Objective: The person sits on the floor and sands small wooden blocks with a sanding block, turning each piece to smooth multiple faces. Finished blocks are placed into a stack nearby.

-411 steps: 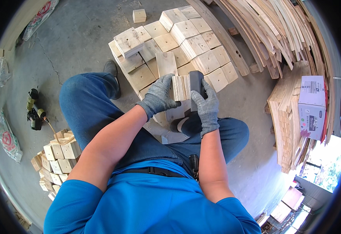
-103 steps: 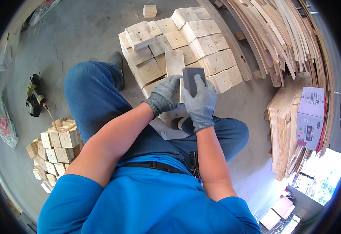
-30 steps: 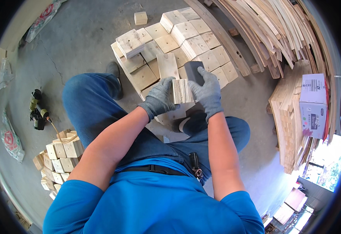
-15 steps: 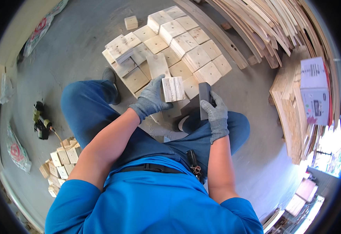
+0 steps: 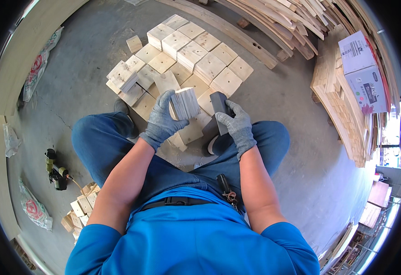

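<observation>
My gloved left hand (image 5: pixel 158 121) curves its thumb and fingers about the near-left side of a pale wooden block (image 5: pixel 185 103), whose ridged side faces up. Just right of it, my gloved right hand (image 5: pixel 240 123) grips a long dark grey rectangular block (image 5: pixel 219 109), thumb across its face. The grey block stands close to the wooden one; a small gap seems to separate them. Beyond both hands lies a stepped stack of square wooden blocks (image 5: pixel 178 72), several with a small hole in the top. Part of the stack is hidden behind my hands.
One loose wooden block (image 5: pixel 134 44) lies past the stack. At left are a power tool (image 5: pixel 55 170), a pile of small blocks (image 5: pixel 82 205) and a plastic bag (image 5: pixel 35 207). Long boards (image 5: pixel 274 23) fill the far right, near a carton (image 5: pixel 364 73) on stacked wood.
The wooden block has turned from its end face to show its ridged side, and my left fingers have spread wider. The grey block is now more tilted. The whole view has shifted.
</observation>
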`<control>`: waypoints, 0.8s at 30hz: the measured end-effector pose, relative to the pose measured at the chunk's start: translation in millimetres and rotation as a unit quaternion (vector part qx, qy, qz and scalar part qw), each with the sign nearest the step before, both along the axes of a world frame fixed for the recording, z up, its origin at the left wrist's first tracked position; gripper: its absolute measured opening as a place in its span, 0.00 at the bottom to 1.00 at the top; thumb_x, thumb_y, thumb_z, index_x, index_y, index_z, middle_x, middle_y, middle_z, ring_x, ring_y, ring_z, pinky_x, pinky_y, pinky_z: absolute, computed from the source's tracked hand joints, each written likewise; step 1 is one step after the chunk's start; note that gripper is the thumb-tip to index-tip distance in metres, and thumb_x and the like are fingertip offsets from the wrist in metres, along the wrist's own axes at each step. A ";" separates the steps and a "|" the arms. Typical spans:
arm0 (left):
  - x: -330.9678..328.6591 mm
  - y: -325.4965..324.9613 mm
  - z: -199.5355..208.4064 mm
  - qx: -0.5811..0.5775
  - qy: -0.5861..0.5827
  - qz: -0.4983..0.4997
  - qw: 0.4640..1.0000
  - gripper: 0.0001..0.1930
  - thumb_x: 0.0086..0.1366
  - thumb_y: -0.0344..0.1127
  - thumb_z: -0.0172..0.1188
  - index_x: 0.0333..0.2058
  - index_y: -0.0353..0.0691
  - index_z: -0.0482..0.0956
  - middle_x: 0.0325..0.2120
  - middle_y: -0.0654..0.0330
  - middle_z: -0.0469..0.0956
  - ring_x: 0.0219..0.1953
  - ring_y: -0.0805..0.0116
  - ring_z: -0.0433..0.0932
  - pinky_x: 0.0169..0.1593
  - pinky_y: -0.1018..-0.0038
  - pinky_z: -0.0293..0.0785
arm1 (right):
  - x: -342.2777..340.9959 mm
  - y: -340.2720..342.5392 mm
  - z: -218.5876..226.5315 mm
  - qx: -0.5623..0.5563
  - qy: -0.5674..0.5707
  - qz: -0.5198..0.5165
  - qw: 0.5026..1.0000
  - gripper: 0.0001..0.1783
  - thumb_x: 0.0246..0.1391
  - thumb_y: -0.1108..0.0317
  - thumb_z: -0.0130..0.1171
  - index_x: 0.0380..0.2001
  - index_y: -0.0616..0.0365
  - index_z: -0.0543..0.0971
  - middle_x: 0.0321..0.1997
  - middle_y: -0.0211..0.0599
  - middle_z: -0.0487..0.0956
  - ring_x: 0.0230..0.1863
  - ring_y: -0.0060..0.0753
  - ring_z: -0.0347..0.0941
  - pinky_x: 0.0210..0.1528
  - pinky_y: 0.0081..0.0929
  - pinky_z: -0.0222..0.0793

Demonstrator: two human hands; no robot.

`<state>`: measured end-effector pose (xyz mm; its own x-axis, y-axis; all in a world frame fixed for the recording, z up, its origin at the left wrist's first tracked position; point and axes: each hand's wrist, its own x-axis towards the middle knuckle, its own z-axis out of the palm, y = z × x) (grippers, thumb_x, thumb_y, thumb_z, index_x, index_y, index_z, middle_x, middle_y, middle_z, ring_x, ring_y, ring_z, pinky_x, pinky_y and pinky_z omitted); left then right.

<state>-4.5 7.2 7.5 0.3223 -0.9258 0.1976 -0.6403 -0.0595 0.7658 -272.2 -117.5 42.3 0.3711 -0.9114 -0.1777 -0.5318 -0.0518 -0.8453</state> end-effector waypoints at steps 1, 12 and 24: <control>1.8 -0.9 0.2 -0.035 -0.005 -0.006 0.999 0.60 0.40 0.38 0.88 0.72 0.43 0.63 0.66 0.47 0.70 0.70 0.45 0.70 0.74 0.57 0.70 | 0.8 0.2 -0.8 -0.002 0.007 0.002 1.000 0.43 0.54 0.56 0.80 0.68 0.66 0.77 0.64 0.54 0.84 0.63 0.44 0.81 0.68 0.36 0.74; 4.4 9.0 -6.0 -0.096 -0.076 -0.045 0.991 0.56 0.42 0.35 0.87 0.70 0.43 0.64 0.70 0.46 0.68 0.74 0.39 0.66 0.75 0.54 0.68 | 1.7 -0.3 -6.1 0.010 0.024 0.006 1.000 0.43 0.54 0.55 0.80 0.68 0.67 0.77 0.65 0.56 0.83 0.65 0.47 0.80 0.70 0.37 0.73; -2.9 35.3 3.5 -0.072 -0.112 -0.093 0.987 0.53 0.41 0.38 0.86 0.68 0.44 0.70 0.69 0.48 0.71 0.71 0.40 0.70 0.73 0.52 0.71 | 19.2 -1.8 -10.3 -0.024 0.045 0.038 0.998 0.43 0.54 0.54 0.79 0.68 0.67 0.77 0.66 0.56 0.82 0.67 0.50 0.79 0.71 0.37 0.72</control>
<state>-7.4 42.5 11.0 0.0829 -0.9221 0.3779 -0.7836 0.1740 0.5964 -253.0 -119.3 32.0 0.4239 -0.8895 -0.1707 -0.5983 -0.1336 -0.7900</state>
